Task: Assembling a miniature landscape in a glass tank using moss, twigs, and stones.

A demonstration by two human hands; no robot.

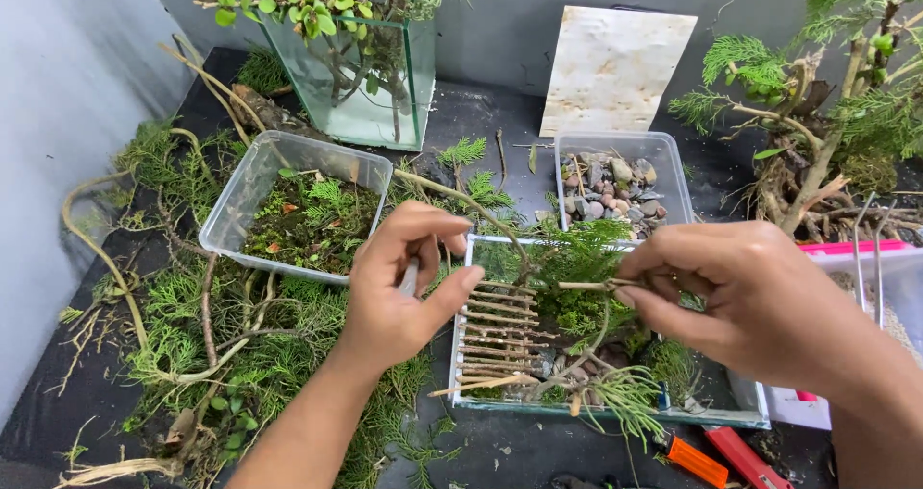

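The left hand [404, 282] is curled narrow around a slim pale tool [409, 277], thumb and forefinger bent toward each other just left of the glass terrarium tray [596, 414]. The right hand [745, 292] pinches a thin twig [586, 284] between thumb and fingertips, holding it level over the middle of the tray, where the twig's free end points toward the left hand. Beneath both hands the tray holds moss, small conifer sprigs and a little ladder of sticks [495, 340] lying along its left side.

Behind the left hand sits a clear plastic tub of moss [308, 215], and behind the tray a smaller clear tub of pebbles [611, 191], the two well apart. A pale stone slab [615, 66] leans upright at the back edge of the counter [500, 451], beside a tall glass tank [370, 85] with a leafy plant in it. Loose green cuttings and long roots [207, 326] spread over the left part of the dark counter. At the right edge stands a rooted conifer clump [827, 124]; near the front edge, just right of the tray, lie an orange-handled tool [694, 460] and a red one [750, 458].
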